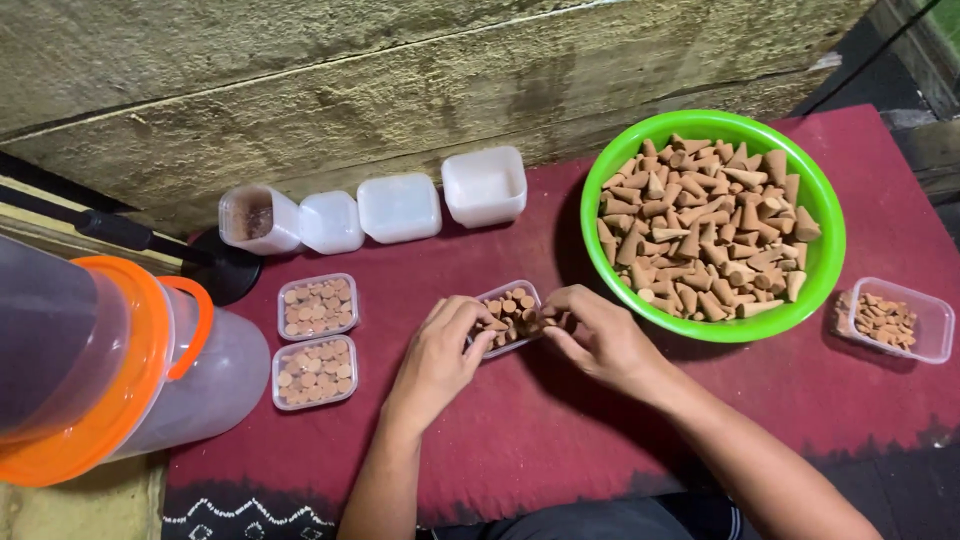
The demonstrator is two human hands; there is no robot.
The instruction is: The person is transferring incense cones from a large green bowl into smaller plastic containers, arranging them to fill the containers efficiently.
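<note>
**Both hands at a small box of cones on the red cloth**

Head view: The left hand (440, 352) rests on the near-left side of a small clear plastic box (510, 316), fingers curled against its rim and its contents. The right hand (597, 333) comes in from the other side, fingertips pinched together at the box's right edge; whether they grip a cone I cannot tell. The box stands near the middle of the dark red cloth (560, 430) and is partly filled with brown cones standing on end.

Just right of the hands, a green bowl (826, 250) holds a heap of loose brown cones (705, 230). Further right, near the cloth's right edge, a clear tub (935, 325) holds a few more. Two filled boxes (316, 340) lie one behind the other toward the left edge. Along the far edge, against the rough wall, stand four white containers (400, 207) in a row. At the left edge lies a large clear jar with an orange lid (150, 380).
</note>
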